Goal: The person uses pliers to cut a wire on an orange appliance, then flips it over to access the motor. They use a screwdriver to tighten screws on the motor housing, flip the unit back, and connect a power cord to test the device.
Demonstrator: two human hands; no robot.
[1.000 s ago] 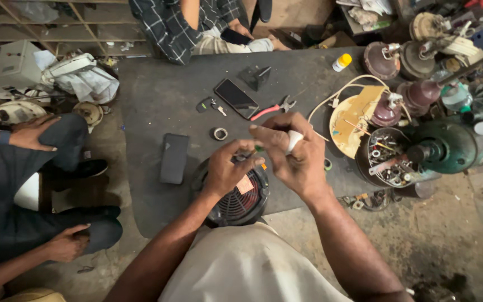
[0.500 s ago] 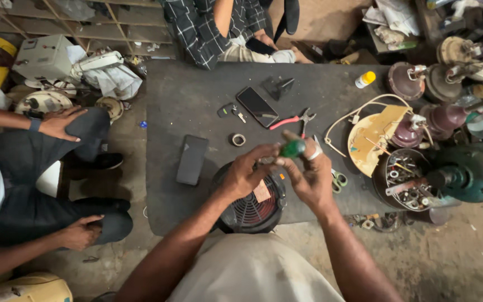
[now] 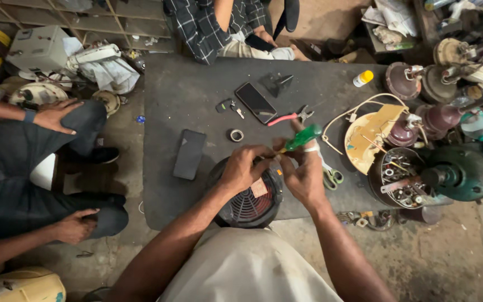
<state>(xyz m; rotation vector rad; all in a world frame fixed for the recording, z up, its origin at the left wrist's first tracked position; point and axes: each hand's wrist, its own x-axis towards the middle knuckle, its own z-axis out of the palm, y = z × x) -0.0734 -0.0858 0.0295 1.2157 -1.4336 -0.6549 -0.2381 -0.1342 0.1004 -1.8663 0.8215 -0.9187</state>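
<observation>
A round black motor [image 3: 248, 202] with red windings showing through its vents sits at the near edge of a dark grey mat [image 3: 197, 100]. My left hand [image 3: 246, 168] rests on the motor's top rim and pinches something small there. My right hand [image 3: 304, 173] is closed around a screwdriver with a green handle [image 3: 303, 137], its shaft angled down to the left toward the motor's top. A white band wraps one finger of the right hand.
On the mat lie two dark phones [image 3: 189, 154] [image 3: 256, 102], red-handled pliers [image 3: 289, 117], a tape roll [image 3: 236, 135], keys [image 3: 231, 107] and green scissors [image 3: 332, 176]. Fan motors and a bowl of parts [image 3: 398, 179] crowd the right. One person sits at left [image 3: 57, 114], another at the far side [image 3: 225, 25].
The green screwdriver has tilted up clear of my right hand, which now grips it lower down. My left hand has settled onto the motor's rim. The view shifted slightly.
</observation>
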